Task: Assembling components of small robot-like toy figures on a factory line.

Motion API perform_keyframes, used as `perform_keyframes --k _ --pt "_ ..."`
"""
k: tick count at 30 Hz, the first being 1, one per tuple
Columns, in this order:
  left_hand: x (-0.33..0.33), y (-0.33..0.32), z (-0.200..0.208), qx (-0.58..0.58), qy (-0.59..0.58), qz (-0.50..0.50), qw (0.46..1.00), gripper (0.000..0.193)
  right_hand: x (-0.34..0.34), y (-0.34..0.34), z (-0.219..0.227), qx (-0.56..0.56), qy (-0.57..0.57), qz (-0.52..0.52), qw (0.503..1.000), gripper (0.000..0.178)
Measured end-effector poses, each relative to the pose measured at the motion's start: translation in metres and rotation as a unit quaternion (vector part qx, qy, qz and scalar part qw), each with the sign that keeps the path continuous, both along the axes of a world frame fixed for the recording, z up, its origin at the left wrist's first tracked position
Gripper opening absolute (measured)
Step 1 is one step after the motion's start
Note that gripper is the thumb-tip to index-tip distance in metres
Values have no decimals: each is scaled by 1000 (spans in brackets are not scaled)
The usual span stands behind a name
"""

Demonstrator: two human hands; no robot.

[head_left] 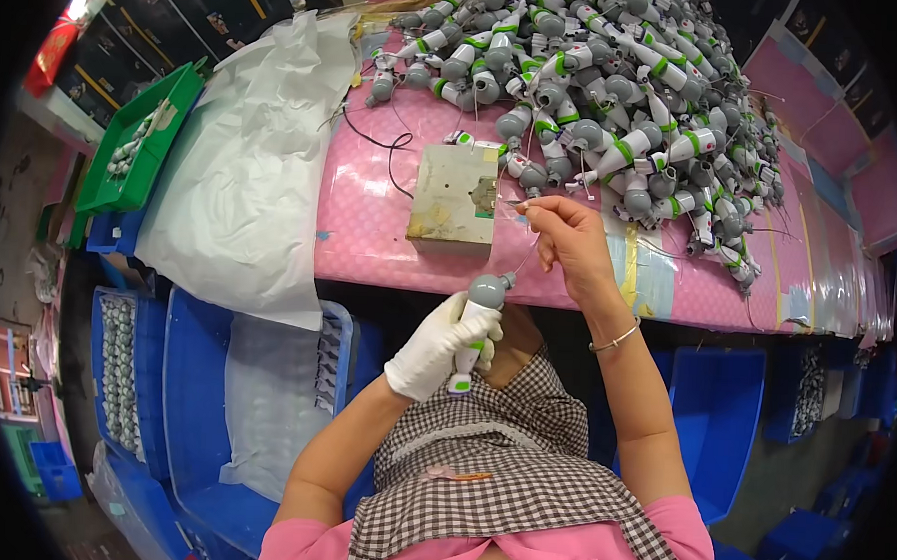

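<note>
My left hand (433,349), in a white glove, is wrapped round a white plastic piece (486,294) with a grey rounded top and green bands. The piece tilts up to the right in front of the table edge. A thin wire (522,263) rises from its grey tip towards my bare right hand (570,240). Thumb and forefinger of that hand pinch the wire's end, close beside a grey metal box (452,205). A small slotted plate (484,196) sits on the box's right side. Whether the wire touches the plate I cannot tell.
Behind the box, a big heap of similar pieces (617,97) covers the pink tabletop (360,236). A black cord (393,168) leads to the box. White sheeting (243,171) and a green tray (139,151) lie left. Blue bins (188,409) stand below the table.
</note>
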State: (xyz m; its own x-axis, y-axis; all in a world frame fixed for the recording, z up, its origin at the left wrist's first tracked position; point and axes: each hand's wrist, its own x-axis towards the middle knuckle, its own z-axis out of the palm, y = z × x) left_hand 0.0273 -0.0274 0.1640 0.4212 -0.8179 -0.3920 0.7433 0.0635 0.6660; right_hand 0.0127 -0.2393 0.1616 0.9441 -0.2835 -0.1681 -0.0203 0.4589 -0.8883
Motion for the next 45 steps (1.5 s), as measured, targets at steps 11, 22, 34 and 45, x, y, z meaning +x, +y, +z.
perform_keyframes --k 11,22,34,45 --pt "44 -7 15 63 -162 131 976 28 38 3 9 -602 -24 -33 797 17" --pt "62 -7 14 13 -119 69 990 33 59 -14 33 -472 154 163 853 22" --pt "49 2 6 -51 -18 149 987 31 38 12 12 -465 9 25 885 14" --pt "14 60 -16 -307 284 386 822 25 -4 157 -16 -334 -310 -52 889 32"
